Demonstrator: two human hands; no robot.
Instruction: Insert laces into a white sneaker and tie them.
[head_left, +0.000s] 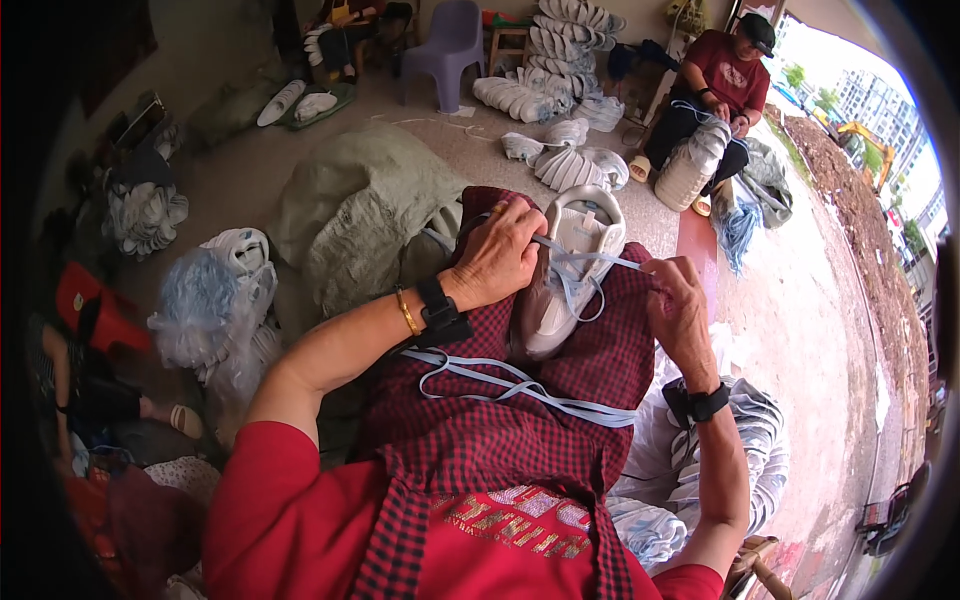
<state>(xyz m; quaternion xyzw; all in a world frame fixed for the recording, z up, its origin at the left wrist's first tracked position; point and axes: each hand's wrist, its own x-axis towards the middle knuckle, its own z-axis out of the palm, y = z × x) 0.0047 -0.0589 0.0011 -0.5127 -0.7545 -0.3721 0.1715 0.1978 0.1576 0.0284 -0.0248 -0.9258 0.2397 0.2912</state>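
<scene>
A white sneaker [556,318] rests between my knees, its heel opening away from me and its toe toward me. Pale blue shoelace [571,280] runs through its eyelets, with a loose loop over the right side. My left hand [497,250] pinches one lace end at the shoe's left side. Off to the right, my right hand [681,305] is closed on the other end, which stretches taut from the shoe. Several more pale blue laces [530,390] lie across the red-and-black checked apron [440,440] on my lap.
A grey-green woven sack [350,200] sits ahead on the left. Bundled white shoe uppers [755,450] are by my right side, others [215,300] in plastic at left. A seated person [725,85] handles shoes at far right. A purple chair [447,55] stands at the back.
</scene>
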